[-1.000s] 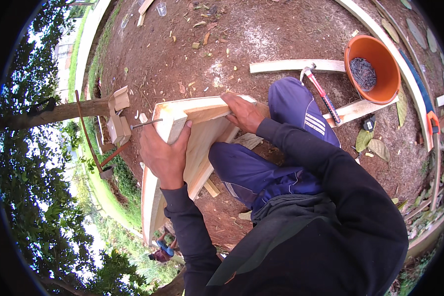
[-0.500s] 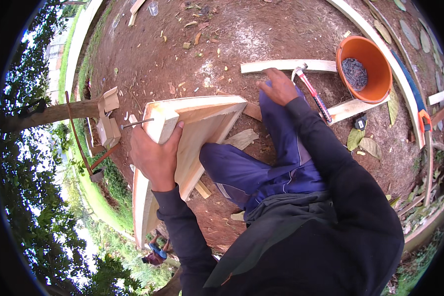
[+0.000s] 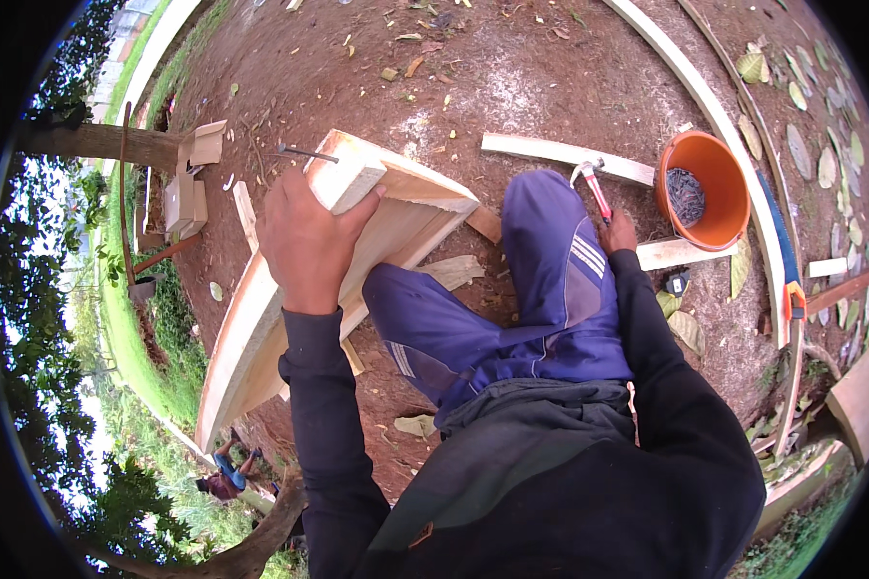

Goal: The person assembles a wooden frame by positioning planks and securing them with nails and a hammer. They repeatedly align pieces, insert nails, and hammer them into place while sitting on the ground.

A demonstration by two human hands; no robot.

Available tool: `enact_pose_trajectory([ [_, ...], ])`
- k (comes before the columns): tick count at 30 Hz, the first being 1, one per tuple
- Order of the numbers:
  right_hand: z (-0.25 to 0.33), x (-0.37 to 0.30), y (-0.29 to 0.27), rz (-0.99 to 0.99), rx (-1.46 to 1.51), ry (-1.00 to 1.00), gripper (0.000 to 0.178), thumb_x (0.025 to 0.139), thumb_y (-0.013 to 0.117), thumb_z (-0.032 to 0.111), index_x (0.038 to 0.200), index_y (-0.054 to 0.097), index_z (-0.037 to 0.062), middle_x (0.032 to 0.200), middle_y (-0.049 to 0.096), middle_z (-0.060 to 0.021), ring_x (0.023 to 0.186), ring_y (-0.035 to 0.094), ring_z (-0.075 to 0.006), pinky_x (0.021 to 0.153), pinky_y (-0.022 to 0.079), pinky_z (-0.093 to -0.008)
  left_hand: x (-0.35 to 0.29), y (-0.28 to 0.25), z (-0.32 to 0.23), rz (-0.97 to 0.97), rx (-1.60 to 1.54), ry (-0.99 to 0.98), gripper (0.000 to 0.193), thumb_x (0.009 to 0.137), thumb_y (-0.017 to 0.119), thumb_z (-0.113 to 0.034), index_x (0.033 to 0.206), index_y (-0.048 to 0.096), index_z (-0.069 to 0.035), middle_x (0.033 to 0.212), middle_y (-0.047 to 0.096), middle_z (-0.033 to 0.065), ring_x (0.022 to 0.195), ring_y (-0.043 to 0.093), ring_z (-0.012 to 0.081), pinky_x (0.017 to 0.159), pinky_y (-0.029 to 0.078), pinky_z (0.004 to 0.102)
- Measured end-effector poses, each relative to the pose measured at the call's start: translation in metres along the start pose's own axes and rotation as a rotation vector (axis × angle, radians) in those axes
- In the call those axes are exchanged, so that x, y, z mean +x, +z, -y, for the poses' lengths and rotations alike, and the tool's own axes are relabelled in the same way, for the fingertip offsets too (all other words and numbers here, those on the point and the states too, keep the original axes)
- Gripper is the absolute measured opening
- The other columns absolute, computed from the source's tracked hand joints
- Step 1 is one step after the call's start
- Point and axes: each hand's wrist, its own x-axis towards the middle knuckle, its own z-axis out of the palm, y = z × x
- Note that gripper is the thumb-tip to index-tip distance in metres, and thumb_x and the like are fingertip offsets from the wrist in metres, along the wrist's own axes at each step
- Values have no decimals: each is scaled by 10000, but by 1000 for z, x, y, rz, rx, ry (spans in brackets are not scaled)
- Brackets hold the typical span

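Note:
My left hand (image 3: 304,246) is wrapped round the corner of a wooden panel frame (image 3: 410,230) of pale boards, tilted up against my left knee. A long nail (image 3: 311,153) juts sideways from the block at that corner, just above my fingers. Beside my right knee, my right hand (image 3: 620,234) is closed on the handle of a claw hammer (image 3: 600,197) with a red grip. The hammer's metal head points away from me, close to a narrow wood strip (image 3: 550,152) on the ground; its lower handle is hidden.
An orange bucket (image 3: 724,193) of nails stands at the right, with a tape measure (image 3: 678,283) nearer me. Beyond it lie a handsaw (image 3: 792,289) and long boards (image 3: 681,68). Far left are a cardboard box (image 3: 185,205) and a tree trunk (image 3: 116,145); a person (image 3: 227,475) is at lower left.
My right hand has come down off my right knee and taken hold of the hammer's handle. The frame's corner in my left hand has shifted upward in view, and its lower end leftward.

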Motion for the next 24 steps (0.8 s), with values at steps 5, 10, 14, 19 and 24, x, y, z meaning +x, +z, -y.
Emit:
enact_pose_trajectory([
  [5,13,4,-17,26,-40,59,333,834,744,221,997,613,-38,1002,697,-330,990,672,-522,889,519,-583,-5,0,-1,31,15,-20,729,715,855,-619,1080,607,-39,1053,662,136,982,656,342,827,503,489],
  [10,46,1,-53,139,159,147,357,811,718,205,1025,712,-81,816,720,-263,806,744,-401,733,564,-481,-11,0,-2,-69,12,16,695,720,848,-604,1079,604,-63,1059,661,102,1028,651,299,842,503,487],
  [14,101,-11,-108,191,437,58,364,843,714,156,1136,720,-61,717,684,-106,599,652,-147,535,494,-315,-18,1,-5,-86,-40,5,702,721,854,-607,1072,620,-46,1054,673,128,1014,661,318,834,492,487],
  [19,211,-50,-217,335,781,-204,401,1030,626,211,1370,592,-1,721,591,-6,559,545,-72,495,433,-250,-20,0,-8,-53,-26,-16,704,712,858,-599,1098,605,-67,1032,658,83,1040,647,270,843,488,508],
  [24,304,-91,-310,337,255,-570,367,1048,610,276,1281,618,-8,703,591,-87,580,591,-211,563,445,-387,-16,-4,-9,-34,-41,-48,756,712,848,-645,1113,615,-49,1080,674,125,1096,636,314,915,475,482],
])
